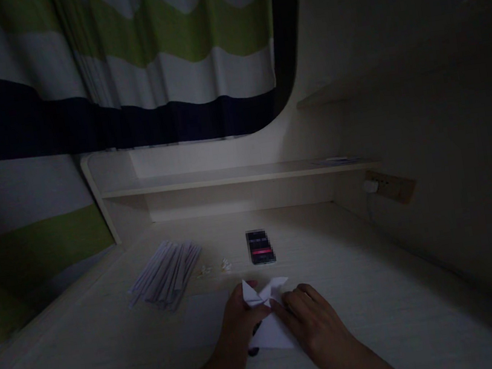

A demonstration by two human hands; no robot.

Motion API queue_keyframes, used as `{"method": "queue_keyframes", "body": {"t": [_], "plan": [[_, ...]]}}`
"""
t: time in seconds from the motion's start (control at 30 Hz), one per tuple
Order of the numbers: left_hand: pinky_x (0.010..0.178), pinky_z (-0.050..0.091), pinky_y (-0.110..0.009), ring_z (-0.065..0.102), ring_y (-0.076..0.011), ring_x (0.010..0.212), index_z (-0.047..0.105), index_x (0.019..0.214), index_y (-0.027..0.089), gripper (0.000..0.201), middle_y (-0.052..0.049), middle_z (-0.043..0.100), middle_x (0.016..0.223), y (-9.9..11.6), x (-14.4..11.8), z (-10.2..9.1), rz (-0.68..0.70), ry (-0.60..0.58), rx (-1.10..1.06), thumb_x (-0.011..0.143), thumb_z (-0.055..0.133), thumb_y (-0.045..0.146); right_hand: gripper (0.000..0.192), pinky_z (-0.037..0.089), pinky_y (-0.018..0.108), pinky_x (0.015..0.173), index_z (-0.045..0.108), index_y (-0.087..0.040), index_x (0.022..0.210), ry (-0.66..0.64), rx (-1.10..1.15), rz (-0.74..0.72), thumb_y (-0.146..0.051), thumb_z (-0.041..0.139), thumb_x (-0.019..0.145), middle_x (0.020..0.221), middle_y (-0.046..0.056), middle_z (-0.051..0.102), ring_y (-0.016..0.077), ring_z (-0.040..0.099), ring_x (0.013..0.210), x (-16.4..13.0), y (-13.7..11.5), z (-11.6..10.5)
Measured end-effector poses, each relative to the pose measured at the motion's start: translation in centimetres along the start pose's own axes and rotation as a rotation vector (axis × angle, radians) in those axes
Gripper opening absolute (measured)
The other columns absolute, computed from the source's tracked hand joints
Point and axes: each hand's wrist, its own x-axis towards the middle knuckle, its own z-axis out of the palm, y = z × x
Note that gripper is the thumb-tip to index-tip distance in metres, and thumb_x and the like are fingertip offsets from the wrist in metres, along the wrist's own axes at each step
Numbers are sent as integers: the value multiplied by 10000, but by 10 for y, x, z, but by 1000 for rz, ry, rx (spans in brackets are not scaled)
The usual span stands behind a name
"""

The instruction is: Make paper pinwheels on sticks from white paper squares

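Pinching the folded white paper [269,318] — left hand [238,326], right hand [313,321] closed on it — points aimed away, long axis front-to-back.

Dim desk [379,288], seemingly striped curtain [141,59]

The folded paper [268,312] lies on the counter [379,288], between the left hand [238,326] and the right hand [313,318], both touching it. Behind it lies a phone [260,246]. A pile of paper strips [166,273] lies to the left. A shelf [235,175] runs behind, under the curtain [119,62].
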Motion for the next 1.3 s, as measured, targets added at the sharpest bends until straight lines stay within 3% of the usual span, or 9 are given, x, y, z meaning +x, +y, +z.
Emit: {"method": "queue_keyframes", "body": {"t": [0.3, 0.63, 0.8, 0.97, 1.1, 1.23, 1.3], "plan": [[526, 387, -223, 538, -130, 591, 475, 979, 153, 461, 29, 564, 634, -2, -1, -1, 22, -49, 12, 537, 599, 113, 237, 397, 353, 673, 559, -117, 1015, 1, 27, 9, -124, 389, 851, 744, 78, 537, 175, 454, 691, 1, 2, 3], [545, 383, -228, 540, -137, 611, 463, 953, 157, 530, 33, 566, 637, -4, 4, -3, 8, -111, -5, 463, 649, 75, 176, 372, 352, 673, 573, -136, 925, -46, 19, 37, -142, 421, 835, 742, 63, 515, 178, 427, 698, 1, 4, 9], [521, 381, -233, 531, -124, 553, 464, 987, 169, 437, 30, 551, 616, -4, 2, -3, -47, -133, -92, 569, 592, 174, 175, 365, 348, 674, 574, -146, 893, -73, 30, 62, -135, 408, 837, 741, 55, 516, 175, 430, 687, 3, 3, 7], [541, 391, -237, 548, -136, 596, 459, 1000, 172, 454, 30, 554, 638, -12, 4, -6, 16, -91, -28, 568, 599, 164, 210, 368, 349, 650, 582, -153, 928, -19, 66, 80, -117, 400, 829, 724, 62, 521, 178, 437, 680, 6, -1, 1], [520, 388, -228, 533, -124, 575, 447, 1008, 174, 431, 32, 542, 636, -4, 1, -5, 47, -73, 16, 599, 581, 187, 233, 390, 353, 653, 570, -163, 976, 28, 255, 236, -146, 487, 759, 800, 79, 507, 198, 452, 745, 7, -3, -6], [451, 358, -213, 480, -105, 487, 429, 1009, 150, 461, 48, 497, 568, 7, -4, -2, 73, 3, 73, 574, 583, 170, 96, 408, 337, 671, 541, -176, 819, 128, 535, 592, -230, 509, 746, 803, 58, 504, 192, 479, 764, 4, 3, 1], [442, 356, -207, 469, -98, 478, 431, 1008, 145, 468, 47, 493, 569, 8, -6, 0, 115, 15, 83, 569, 589, 170, 102, 410, 305, 636, 497, -178, 732, 90, 746, 770, -278, 516, 739, 736, 34, 516, 175, 496, 709, 2, 6, 12]]}}
